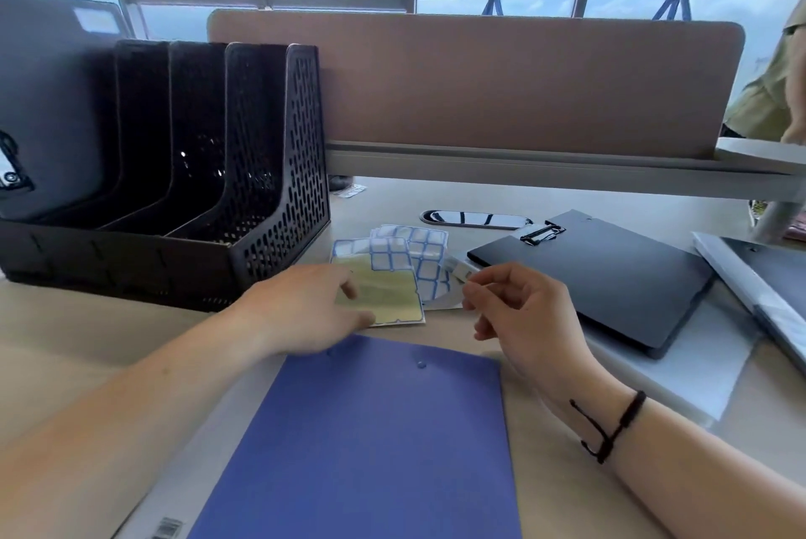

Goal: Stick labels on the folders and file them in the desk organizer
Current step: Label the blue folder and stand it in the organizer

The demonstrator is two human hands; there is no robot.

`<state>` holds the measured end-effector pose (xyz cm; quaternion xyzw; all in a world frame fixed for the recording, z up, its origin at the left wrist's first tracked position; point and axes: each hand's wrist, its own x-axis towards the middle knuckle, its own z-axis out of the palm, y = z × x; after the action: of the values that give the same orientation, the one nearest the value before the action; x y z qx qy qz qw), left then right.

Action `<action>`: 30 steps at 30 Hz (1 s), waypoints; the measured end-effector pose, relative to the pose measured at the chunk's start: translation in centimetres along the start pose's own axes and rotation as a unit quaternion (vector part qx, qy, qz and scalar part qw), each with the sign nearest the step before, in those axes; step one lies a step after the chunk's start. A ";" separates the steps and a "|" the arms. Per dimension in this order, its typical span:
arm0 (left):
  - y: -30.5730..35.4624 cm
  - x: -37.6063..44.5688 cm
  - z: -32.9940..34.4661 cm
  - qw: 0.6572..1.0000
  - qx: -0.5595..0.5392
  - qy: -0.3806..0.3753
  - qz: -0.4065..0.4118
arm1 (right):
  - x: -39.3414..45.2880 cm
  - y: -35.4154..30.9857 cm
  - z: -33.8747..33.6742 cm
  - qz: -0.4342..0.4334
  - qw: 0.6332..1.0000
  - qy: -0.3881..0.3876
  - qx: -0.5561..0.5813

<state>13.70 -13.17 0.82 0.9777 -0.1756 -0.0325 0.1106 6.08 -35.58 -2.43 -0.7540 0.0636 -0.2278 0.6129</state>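
A pale wooden desk (pixel 65 320) is carrying everything, with a tan divider panel (pixel 479 80) standing along its far edge. At the far left a black mesh desk organizer (pixel 279 172) is standing upright, and a grey folder (pixel 48 102) is already sitting in its leftmost slot; the other slots are showing only dark interior. Nearest the camera a blue folder (pixel 370 442) is lying flat on the desk, between the two forearms. To the right a black folder (pixel 610 277) with a metal clip at its top is lying flat on a white sheet (pixel 698 368), well apart from the organizer.

Just beyond the blue folder's top edge, sheets of blue-bordered white labels (pixel 410 250) are lying fanned out, partly overlapping a yellowish backing sheet (pixel 388 290) whose labels appear peeled off.

The left hand (pixel 305 311) is resting palm down on the near corner of that yellowish sheet, its fingers spread flat and gripping nothing. The right hand (pixel 519 311), a black cord around its wrist, is hovering just right of the label sheets, thumb and forefinger pinched together on a small pale label (pixel 464 270); motion blur is softening its outline.
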 end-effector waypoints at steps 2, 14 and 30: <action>0.4 -0.3 -0.3 0.999 0.020 -0.032 -0.001 | 0.0 0.0 -0.1 0.012 1.000 -0.002 0.001; 0.5 -2.9 -3.0 0.989 0.137 -0.051 -0.033 | -1.4 -0.7 1.0 0.038 0.994 -0.092 0.034; 2.9 -1.4 2.4 0.928 -0.359 0.036 0.094 | -1.2 -0.7 0.8 0.047 0.992 -0.120 0.009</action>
<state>11.15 -15.78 -0.86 0.8521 -0.2396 -0.0476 0.4629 5.24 -34.30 -2.22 -0.7666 0.0227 -0.1070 0.6327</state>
